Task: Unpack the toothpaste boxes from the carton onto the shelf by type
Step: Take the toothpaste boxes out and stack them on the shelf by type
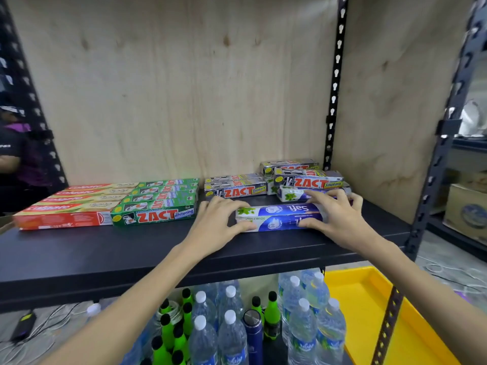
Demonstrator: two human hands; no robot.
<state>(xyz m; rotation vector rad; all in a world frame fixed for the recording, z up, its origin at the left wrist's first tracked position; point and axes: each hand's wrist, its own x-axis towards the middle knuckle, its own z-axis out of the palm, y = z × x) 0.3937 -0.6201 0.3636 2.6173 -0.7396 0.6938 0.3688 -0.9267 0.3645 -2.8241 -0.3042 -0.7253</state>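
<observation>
Both hands are on the black shelf [79,256], and between them lies the blue-and-white Salz box [283,217], flat and lengthwise. The left hand [216,222] sits at the box's nine o'clock end, fingers spread over the top corner and thumb pressed on the front face. The right hand [340,217] closes on the three o'clock end, thumb at the front, fingers draped over the top and back edge. So the box is pinched from both ends, resting on the shelf.

At twelve o'clock from it, just behind the right fingers, a second Salz box [292,194] lies under the silver ZACT Smokers boxes [308,180]. More of them sit at eleven o'clock. Over at nine o'clock, well apart from the left hand, the green ZACT Whitening boxes [155,204] line up, touching the red Colgate boxes [68,209] farther left. Below the shelf stand water bottles [232,327].
</observation>
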